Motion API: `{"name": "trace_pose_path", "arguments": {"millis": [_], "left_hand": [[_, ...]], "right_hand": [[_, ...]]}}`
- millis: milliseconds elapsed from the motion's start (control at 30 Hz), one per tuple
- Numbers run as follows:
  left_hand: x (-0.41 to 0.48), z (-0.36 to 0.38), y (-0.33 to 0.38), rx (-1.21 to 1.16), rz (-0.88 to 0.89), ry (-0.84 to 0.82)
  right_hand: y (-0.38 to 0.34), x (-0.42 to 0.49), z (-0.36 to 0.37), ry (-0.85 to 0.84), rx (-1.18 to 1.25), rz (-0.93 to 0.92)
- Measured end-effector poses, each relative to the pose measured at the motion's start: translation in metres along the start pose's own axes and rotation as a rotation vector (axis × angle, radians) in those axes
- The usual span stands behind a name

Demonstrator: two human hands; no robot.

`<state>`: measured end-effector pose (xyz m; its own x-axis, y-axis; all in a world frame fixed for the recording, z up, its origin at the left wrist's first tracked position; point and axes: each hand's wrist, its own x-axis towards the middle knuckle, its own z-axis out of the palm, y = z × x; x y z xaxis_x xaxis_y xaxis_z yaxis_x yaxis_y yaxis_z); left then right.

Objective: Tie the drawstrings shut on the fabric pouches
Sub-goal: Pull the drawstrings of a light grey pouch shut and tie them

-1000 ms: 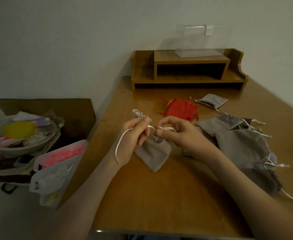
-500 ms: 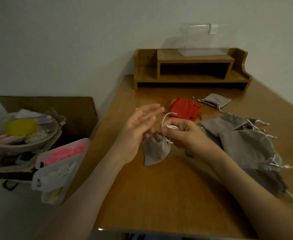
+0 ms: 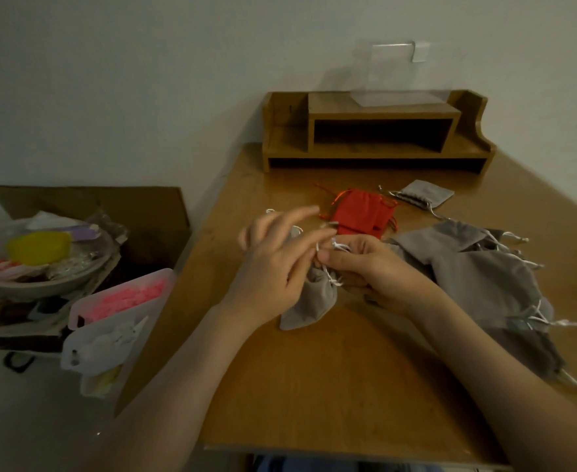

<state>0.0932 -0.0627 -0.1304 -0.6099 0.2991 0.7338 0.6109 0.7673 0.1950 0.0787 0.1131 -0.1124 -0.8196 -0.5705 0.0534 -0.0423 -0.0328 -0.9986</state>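
Observation:
A small grey fabric pouch (image 3: pixel 309 301) lies on the wooden table (image 3: pixel 331 386), its gathered neck lifted between my hands. My right hand (image 3: pixel 365 267) pinches the neck and its white drawstring (image 3: pixel 339 247). My left hand (image 3: pixel 273 264) hovers just left of the neck with its fingers stretched out over the cord, blurred by motion; whether it holds a strand is unclear. A heap of larger grey pouches (image 3: pixel 484 277) with white cords lies to the right. Behind my hands lie a red pouch (image 3: pixel 358 212) and one more grey pouch (image 3: pixel 423 194).
A wooden desk shelf (image 3: pixel 375 131) stands against the wall at the table's far end, a clear plastic box (image 3: pixel 399 76) on top. Left of the table sit a cardboard box (image 3: pixel 109 206), a bowl of odds and ends (image 3: pixel 38 260) and a plastic container with pink contents (image 3: pixel 123 298).
My left hand let go of the long cord end it was pulling, opened, and moved in over the pouch neck. The pouch mouth has been drawn shut and stays pinched in my right hand.

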Motion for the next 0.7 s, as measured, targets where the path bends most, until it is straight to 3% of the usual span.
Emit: {"name": "trace_pose_path", "arguments": {"millis": [267, 433, 533, 700], "left_hand": [[0.004, 0.001, 0.001, -0.242, -0.325, -0.186], [0.007, 0.000, 0.013, -0.681, -0.500, -0.211], [0.009, 0.000, 0.016, -0.810, -0.572, -0.232], [0.012, -0.004, 0.018, -0.990, -0.682, -0.163]], "right_hand": [[-0.002, 0.001, 0.003, 0.072, 0.041, -0.060], [0.004, 0.003, 0.008, 0.173, 0.236, -0.101], [0.002, 0.002, 0.008, 0.200, 0.284, -0.099], [0.008, 0.005, 0.007, 0.148, 0.164, -0.161]]}}
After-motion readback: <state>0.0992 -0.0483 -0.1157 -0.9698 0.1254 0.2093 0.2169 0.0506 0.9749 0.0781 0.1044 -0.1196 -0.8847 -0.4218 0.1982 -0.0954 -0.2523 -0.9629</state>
